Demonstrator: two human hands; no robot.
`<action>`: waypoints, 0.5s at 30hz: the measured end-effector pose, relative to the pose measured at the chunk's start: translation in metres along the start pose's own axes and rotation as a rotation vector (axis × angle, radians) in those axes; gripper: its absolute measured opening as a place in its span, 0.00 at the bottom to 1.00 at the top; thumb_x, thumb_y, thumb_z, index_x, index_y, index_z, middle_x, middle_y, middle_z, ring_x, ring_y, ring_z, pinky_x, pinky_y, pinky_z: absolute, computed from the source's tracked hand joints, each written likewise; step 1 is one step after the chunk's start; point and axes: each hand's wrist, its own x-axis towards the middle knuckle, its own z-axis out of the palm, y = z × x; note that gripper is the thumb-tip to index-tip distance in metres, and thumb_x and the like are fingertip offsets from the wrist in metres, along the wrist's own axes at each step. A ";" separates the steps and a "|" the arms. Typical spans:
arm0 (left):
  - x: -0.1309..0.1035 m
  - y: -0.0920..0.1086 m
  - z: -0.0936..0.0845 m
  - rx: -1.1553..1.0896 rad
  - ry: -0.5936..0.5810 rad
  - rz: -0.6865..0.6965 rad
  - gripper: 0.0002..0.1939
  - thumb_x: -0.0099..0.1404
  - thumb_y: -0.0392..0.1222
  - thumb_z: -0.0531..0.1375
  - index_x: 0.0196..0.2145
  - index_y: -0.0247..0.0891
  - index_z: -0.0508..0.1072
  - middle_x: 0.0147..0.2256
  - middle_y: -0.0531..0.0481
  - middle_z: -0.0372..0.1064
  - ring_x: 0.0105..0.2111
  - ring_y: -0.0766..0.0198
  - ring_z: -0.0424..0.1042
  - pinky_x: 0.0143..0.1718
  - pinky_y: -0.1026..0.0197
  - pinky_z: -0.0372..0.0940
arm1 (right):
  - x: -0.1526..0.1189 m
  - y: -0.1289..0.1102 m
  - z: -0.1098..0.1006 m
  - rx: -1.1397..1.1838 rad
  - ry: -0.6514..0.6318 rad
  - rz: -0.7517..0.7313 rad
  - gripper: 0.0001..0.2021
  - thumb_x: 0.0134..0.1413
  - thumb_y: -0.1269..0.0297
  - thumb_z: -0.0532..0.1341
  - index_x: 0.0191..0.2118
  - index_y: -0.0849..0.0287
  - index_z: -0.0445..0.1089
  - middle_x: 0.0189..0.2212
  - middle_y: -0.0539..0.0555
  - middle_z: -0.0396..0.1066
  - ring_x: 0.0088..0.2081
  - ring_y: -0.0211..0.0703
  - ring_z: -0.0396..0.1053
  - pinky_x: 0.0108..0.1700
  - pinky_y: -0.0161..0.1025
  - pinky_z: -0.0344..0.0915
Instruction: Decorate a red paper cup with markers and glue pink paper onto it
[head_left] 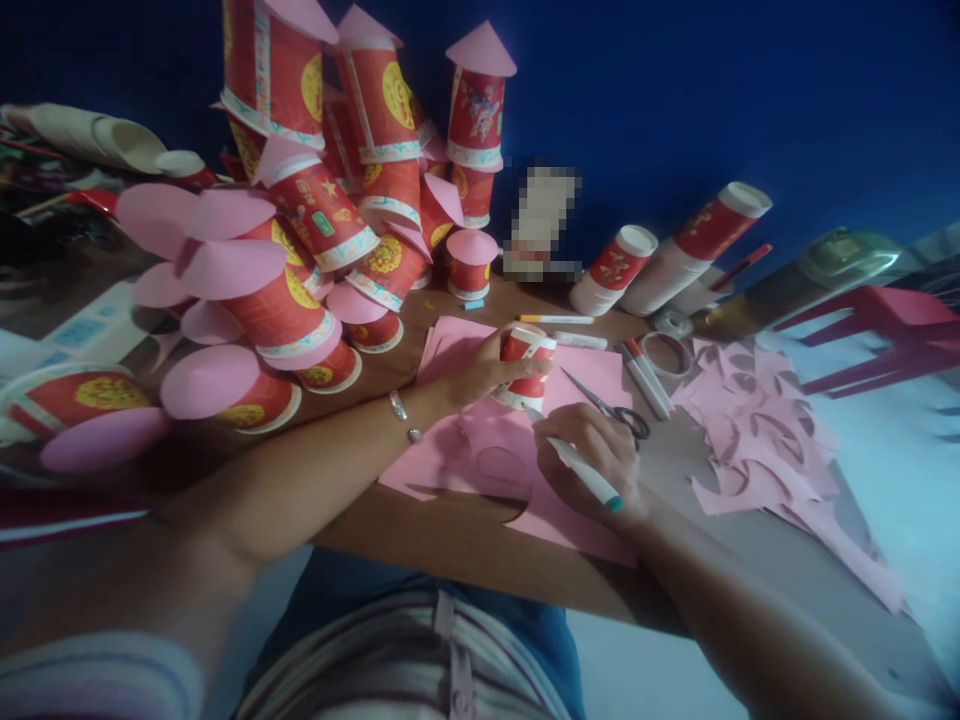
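My left hand (484, 372) is wrapped round a red and white paper cup (527, 362), tilted over the pink sheets. Close to the cup's right side, my right hand (589, 450) grips a white marker (585, 474) with a green end; its other end points toward the cup. Whether the marker touches the cup I cannot tell. Beneath both hands lies pink paper (495, 465) with round pieces cut out of it. Dark-handled scissors (611, 405) rest just beyond my right hand, their blades on the paper.
Red cups with pink cone tops (484, 110) are piled and stacked at the left and back. Stacked cups (619, 265), a roll of tape (666, 355) and markers (649, 380) stand or lie behind. Pink scraps (757, 420) cover the right side; a red stool (885, 325) is beyond.
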 end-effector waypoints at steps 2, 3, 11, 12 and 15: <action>0.002 0.000 0.000 -0.066 -0.005 -0.017 0.33 0.49 0.57 0.79 0.46 0.39 0.74 0.38 0.52 0.75 0.35 0.65 0.73 0.35 0.64 0.69 | 0.000 0.000 0.000 0.000 0.000 0.000 0.11 0.64 0.78 0.64 0.47 0.57 0.71 0.33 0.52 0.78 0.33 0.40 0.79 0.35 0.36 0.76; 0.002 0.000 0.000 -0.085 -0.007 -0.026 0.32 0.49 0.56 0.79 0.45 0.39 0.74 0.37 0.53 0.74 0.35 0.66 0.73 0.35 0.64 0.69 | 0.000 0.001 0.000 0.004 -0.002 0.000 0.11 0.64 0.78 0.64 0.47 0.56 0.71 0.34 0.52 0.78 0.34 0.41 0.79 0.34 0.36 0.76; 0.008 -0.006 -0.006 -0.132 -0.034 -0.046 0.27 0.52 0.54 0.77 0.45 0.41 0.76 0.38 0.51 0.77 0.35 0.65 0.76 0.35 0.64 0.69 | -0.004 0.003 0.002 0.020 -0.003 0.025 0.13 0.64 0.78 0.64 0.50 0.54 0.72 0.36 0.52 0.79 0.36 0.42 0.80 0.36 0.37 0.78; 0.008 -0.007 -0.007 -0.139 -0.044 -0.046 0.27 0.52 0.54 0.77 0.44 0.40 0.76 0.38 0.50 0.77 0.35 0.64 0.76 0.35 0.64 0.69 | -0.003 0.002 0.001 0.020 -0.012 0.030 0.13 0.65 0.78 0.63 0.50 0.54 0.72 0.36 0.52 0.79 0.36 0.41 0.80 0.36 0.37 0.78; 0.010 -0.010 -0.010 -0.165 -0.062 -0.056 0.26 0.52 0.56 0.77 0.42 0.40 0.76 0.37 0.50 0.78 0.34 0.64 0.76 0.35 0.64 0.70 | 0.000 0.001 -0.001 0.038 -0.024 0.052 0.13 0.65 0.79 0.63 0.50 0.54 0.73 0.37 0.53 0.78 0.35 0.41 0.80 0.36 0.37 0.78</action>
